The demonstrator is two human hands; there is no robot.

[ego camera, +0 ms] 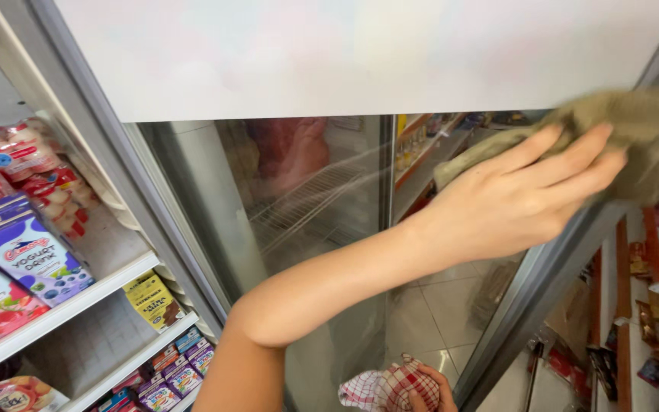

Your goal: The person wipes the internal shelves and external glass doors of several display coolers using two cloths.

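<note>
My left hand [524, 194] presses flat on an olive-brown cloth [634, 126] against the glass of an open cooler door [322, 198]. Its fingers point right, near the door's grey frame [551, 267]. My left forearm crosses the glass from the bottom left. Low in the view, my right hand [425, 393] grips a bunched red-and-white checked cloth [383, 389]. Only a few of that hand's fingers show.
On the left, cooler shelves [78, 301] hold yoghurt drink cartons [32, 255], pink packs and small boxes. A white panel [345, 53] tops the door. Through the glass I see tiled floor and shop shelves; a snack rack [650, 305] stands at right.
</note>
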